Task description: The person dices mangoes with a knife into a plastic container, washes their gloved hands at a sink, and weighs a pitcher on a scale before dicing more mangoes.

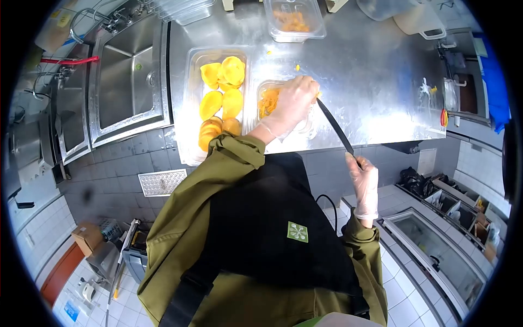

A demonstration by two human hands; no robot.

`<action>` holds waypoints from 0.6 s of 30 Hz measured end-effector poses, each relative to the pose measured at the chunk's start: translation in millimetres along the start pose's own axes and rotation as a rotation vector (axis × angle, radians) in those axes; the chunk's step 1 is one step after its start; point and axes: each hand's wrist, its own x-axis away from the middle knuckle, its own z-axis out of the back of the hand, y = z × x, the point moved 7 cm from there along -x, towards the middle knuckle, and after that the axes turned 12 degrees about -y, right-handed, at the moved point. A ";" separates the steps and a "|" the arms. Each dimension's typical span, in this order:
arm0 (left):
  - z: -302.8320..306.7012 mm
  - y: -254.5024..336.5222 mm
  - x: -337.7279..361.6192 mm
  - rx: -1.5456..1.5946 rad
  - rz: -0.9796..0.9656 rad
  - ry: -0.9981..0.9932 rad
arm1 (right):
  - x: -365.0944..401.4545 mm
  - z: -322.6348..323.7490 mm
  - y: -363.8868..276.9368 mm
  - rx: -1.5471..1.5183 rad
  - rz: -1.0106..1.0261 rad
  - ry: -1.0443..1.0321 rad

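Observation:
My left hand (294,103), in a clear glove, is closed around a yellow mango piece, mostly hidden by the fingers, above a small clear container (268,102) of orange scraps. My right hand (365,185), also gloved, grips the handle of a long dark knife (335,128). The blade points up and left, and its tip reaches the fruit in my left hand. To the left, a clear tray (192,82) holds several peeled yellow mango halves (222,90).
Everything sits on a steel counter (376,71). A steel sink (128,71) lies to the left. Another clear container (294,22) with orange pieces stands at the far edge, near a white jug (419,22). Tiled floor and a glass-lidded unit (436,245) are below right.

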 end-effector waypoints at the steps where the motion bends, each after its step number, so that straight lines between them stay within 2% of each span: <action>1: 1.2 0.5 -5.0 -0.008 0.016 0.023 | 3.9 4.7 -9.9 -0.071 -0.028 -0.048; 4: -4.9 -5.2 -14.7 -0.087 0.010 0.067 | 5.7 5.9 -12.3 -0.104 -0.033 -0.052; 10: -15.5 -17.8 -5.1 -0.152 0.046 -0.049 | 8.2 3.9 -7.3 -0.125 -0.037 -0.037; 13: -14.6 -22.4 15.2 -0.228 0.163 -0.247 | 9.8 5.3 -3.3 -0.150 -0.047 -0.032; 16: 11.1 -2.1 33.5 -0.343 0.016 -0.015 | 9.1 3.1 1.8 -0.147 -0.038 -0.039; 18: -33.7 -37.8 59.5 -0.320 0.349 -0.396 | 7.1 -0.7 2.3 -0.173 -0.069 -0.053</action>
